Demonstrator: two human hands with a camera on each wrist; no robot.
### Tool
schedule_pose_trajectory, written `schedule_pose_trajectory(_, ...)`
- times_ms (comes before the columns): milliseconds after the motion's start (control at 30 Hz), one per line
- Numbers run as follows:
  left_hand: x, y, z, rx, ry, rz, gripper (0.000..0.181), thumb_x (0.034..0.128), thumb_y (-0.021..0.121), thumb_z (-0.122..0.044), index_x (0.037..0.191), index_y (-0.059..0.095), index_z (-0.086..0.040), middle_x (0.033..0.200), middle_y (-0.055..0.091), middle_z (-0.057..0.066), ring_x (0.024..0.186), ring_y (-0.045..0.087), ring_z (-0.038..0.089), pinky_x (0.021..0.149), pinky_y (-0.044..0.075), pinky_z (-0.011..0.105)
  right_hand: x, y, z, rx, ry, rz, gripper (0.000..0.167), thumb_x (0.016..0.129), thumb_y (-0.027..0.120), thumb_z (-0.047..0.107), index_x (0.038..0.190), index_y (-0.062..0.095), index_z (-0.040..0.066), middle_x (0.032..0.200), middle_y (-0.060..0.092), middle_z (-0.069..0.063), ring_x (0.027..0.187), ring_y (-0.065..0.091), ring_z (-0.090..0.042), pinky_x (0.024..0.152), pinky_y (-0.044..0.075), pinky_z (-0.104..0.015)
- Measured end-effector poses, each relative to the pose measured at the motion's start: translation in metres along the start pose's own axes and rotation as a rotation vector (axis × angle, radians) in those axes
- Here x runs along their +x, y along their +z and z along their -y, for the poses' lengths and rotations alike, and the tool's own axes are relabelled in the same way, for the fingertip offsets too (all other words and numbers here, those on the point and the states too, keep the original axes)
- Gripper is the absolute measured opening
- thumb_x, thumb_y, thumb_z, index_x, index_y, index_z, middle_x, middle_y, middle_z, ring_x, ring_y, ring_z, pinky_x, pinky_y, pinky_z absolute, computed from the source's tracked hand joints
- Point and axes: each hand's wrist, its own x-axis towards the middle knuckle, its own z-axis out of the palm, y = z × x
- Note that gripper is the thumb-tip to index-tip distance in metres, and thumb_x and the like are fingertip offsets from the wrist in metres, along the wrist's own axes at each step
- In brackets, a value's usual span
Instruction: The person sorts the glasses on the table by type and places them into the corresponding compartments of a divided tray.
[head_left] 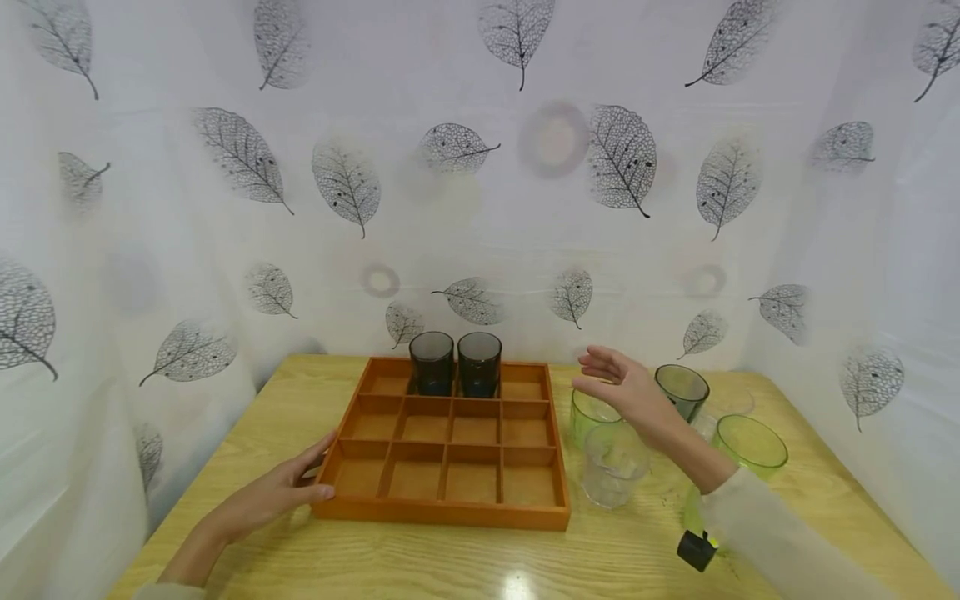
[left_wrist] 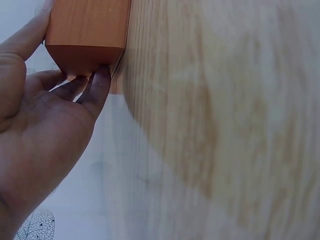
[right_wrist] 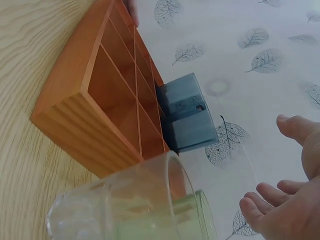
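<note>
My left hand (head_left: 273, 492) holds the front left corner of an orange-brown wooden divided box (head_left: 438, 512). In the left wrist view its thumb lies along the upper edge and its bent fingers (left_wrist: 97, 95) touch the side wall. Two dark grey glasses (head_left: 432, 367) (head_left: 480, 367) stand in the box's back row. My right hand (head_left: 637, 396) hovers over the glasses at the right, thumb and fingers apart, holding nothing. Below it are a green-tinted glass (head_left: 583, 417) and a clear glass (head_left: 611, 475); the right wrist view shows the clear glass (right_wrist: 110, 210) beside the box.
Another dark glass (head_left: 684, 392) and a green glass (head_left: 753, 442) stand farther right, partly behind the forearm. A black object (head_left: 697, 550) shows at the right sleeve. Leaf-printed white curtain (head_left: 480, 233) surrounds the light wooden table (head_left: 420, 562).
</note>
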Motion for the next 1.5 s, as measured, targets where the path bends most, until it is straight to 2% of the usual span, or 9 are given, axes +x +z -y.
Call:
schedule_pose_trajectory(133, -0.001, 0.0, 0.0, 0.007, 0.005, -0.004, 0.079, 0.1095, 0.053, -0.02, 0.166, 0.0, -0.005, 0.169, 0.0, 0.028, 0.146, 0.016, 0.062, 0.111, 0.033, 0.065, -0.013, -0.013, -0.001, -0.005, 0.003, -0.003, 0.076, 0.102, 0.069, 0.027, 0.16, 0.03, 0.0, 0.155, 0.045, -0.021, 0.143, 0.044, -0.038, 0.102, 0.043, -0.018)
schedule_pose_trajectory(233, -0.001, 0.0, 0.001, 0.007, 0.004, -0.005, 0.079, 0.1095, 0.053, -0.02, 0.166, 0.0, -0.006, 0.169, 0.0, 0.028, 0.146, 0.017, 0.062, 0.111, 0.034, 0.066, -0.023, -0.023, -0.001, -0.009, 0.001, -0.009, 0.075, 0.103, 0.067, 0.026, 0.161, 0.028, 0.0, 0.156, 0.044, -0.022, 0.143, 0.043, -0.04, 0.097, 0.042, -0.011)
schedule_pose_trajectory(367, 0.001, 0.0, 0.001, 0.017, 0.003, -0.014, 0.079, 0.1094, 0.053, -0.021, 0.167, 0.001, -0.008, 0.169, 0.001, 0.027, 0.145, 0.018, 0.062, 0.111, 0.032, 0.068, -0.036, -0.036, 0.0, -0.028, -0.003, -0.032, 0.072, 0.104, 0.065, 0.025, 0.161, 0.028, -0.002, 0.155, 0.044, -0.024, 0.142, 0.042, -0.043, 0.095, 0.044, -0.011)
schedule_pose_trajectory(433, 0.001, 0.0, 0.001, 0.027, 0.005, -0.022, 0.079, 0.1092, 0.054, -0.021, 0.167, 0.002, -0.008, 0.169, 0.001, 0.027, 0.145, 0.02, 0.062, 0.111, 0.032, 0.069, -0.042, -0.042, -0.001, -0.046, -0.01, -0.044, 0.072, 0.105, 0.064, 0.024, 0.161, 0.028, -0.002, 0.155, 0.044, -0.024, 0.141, 0.044, -0.039, 0.095, 0.045, -0.011)
schedule_pose_trajectory(567, 0.001, 0.0, 0.0, 0.032, 0.004, -0.03, 0.079, 0.1088, 0.055, -0.022, 0.167, 0.003, -0.008, 0.169, 0.002, 0.027, 0.145, 0.02, 0.062, 0.111, 0.031, 0.07, -0.054, -0.054, -0.003, -0.048, -0.019, -0.054, 0.072, 0.105, 0.063, 0.021, 0.161, 0.025, -0.004, 0.154, 0.045, -0.019, 0.135, 0.051, -0.017, 0.096, 0.045, -0.011)
schedule_pose_trajectory(700, 0.0, 0.0, 0.0, 0.019, -0.002, -0.026, 0.08, 0.1088, 0.055, -0.022, 0.167, 0.002, -0.008, 0.169, 0.0, 0.026, 0.146, 0.018, 0.062, 0.111, 0.029, 0.071, -0.066, -0.064, -0.008, -0.034, -0.031, -0.054, 0.071, 0.105, 0.063, 0.016, 0.161, 0.024, -0.006, 0.149, 0.051, -0.002, 0.127, 0.053, 0.003, 0.096, 0.045, -0.011)
schedule_pose_trajectory(1067, -0.001, 0.0, 0.001, -0.004, -0.006, -0.012, 0.079, 0.1094, 0.054, -0.022, 0.167, 0.001, -0.009, 0.17, -0.002, 0.025, 0.146, 0.016, 0.062, 0.111, 0.03, 0.07, -0.085, -0.089, -0.027, -0.111, -0.075, -0.093, 0.065, 0.105, 0.061, 0.008, 0.156, 0.028, -0.013, 0.137, 0.06, 0.014, 0.121, 0.057, 0.006, 0.092, 0.047, -0.011)
schedule_pose_trajectory(1367, 0.001, 0.002, 0.003, 0.002, 0.0, -0.022, 0.08, 0.109, 0.054, -0.022, 0.167, 0.001, -0.007, 0.169, -0.001, 0.026, 0.145, 0.017, 0.063, 0.111, 0.029, 0.071, -0.099, -0.115, -0.041, -0.225, 0.02, -0.141, 0.071, 0.106, 0.06, 0.018, 0.159, 0.022, -0.01, 0.13, 0.054, 0.027, 0.114, 0.053, 0.016, 0.086, 0.046, -0.008)
schedule_pose_trajectory(1500, 0.0, 0.002, 0.003, 0.004, 0.002, -0.03, 0.079, 0.109, 0.054, -0.021, 0.167, 0.002, -0.007, 0.169, -0.001, 0.026, 0.145, 0.018, 0.063, 0.111, 0.029, 0.071, -0.1, -0.119, -0.045, -0.271, 0.028, -0.167, 0.072, 0.106, 0.063, 0.021, 0.159, 0.025, -0.01, 0.127, 0.051, 0.03, 0.111, 0.051, 0.019, 0.084, 0.047, -0.008)
